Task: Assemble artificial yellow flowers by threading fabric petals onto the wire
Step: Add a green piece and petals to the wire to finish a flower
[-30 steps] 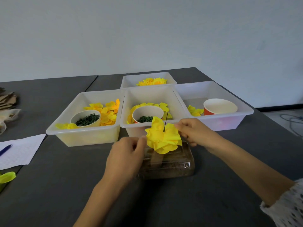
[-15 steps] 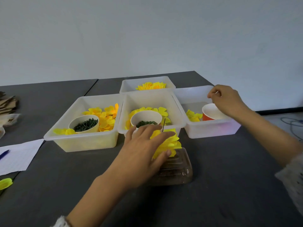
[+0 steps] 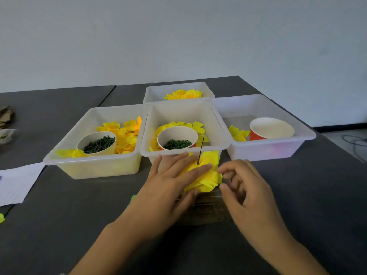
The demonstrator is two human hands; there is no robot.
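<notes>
A stack of yellow fabric petals (image 3: 207, 182) sits threaded on a thin dark wire (image 3: 200, 150) that stands upright out of a clear plastic box (image 3: 208, 212) on the dark table. My left hand (image 3: 170, 187) lies flat on the left side of the petals and presses on them with straight fingers, just beside the wire. My right hand (image 3: 248, 193) hovers at the petals' right edge with curled fingers, thumb and forefinger close to the fabric. Whether it holds anything is hidden.
Behind the flower stand four translucent trays: left tray (image 3: 91, 162) with loose petals and a cup of green pieces (image 3: 97, 142), middle tray (image 3: 151, 154) with another such cup (image 3: 176, 138), right tray (image 3: 268, 150) with a red cup (image 3: 271, 129), back tray (image 3: 178, 87). White paper (image 3: 15, 183) lies at far left.
My right hand has come back from the red cup in the right tray to the flower's right edge. My left hand stays pressed flat on the petals.
</notes>
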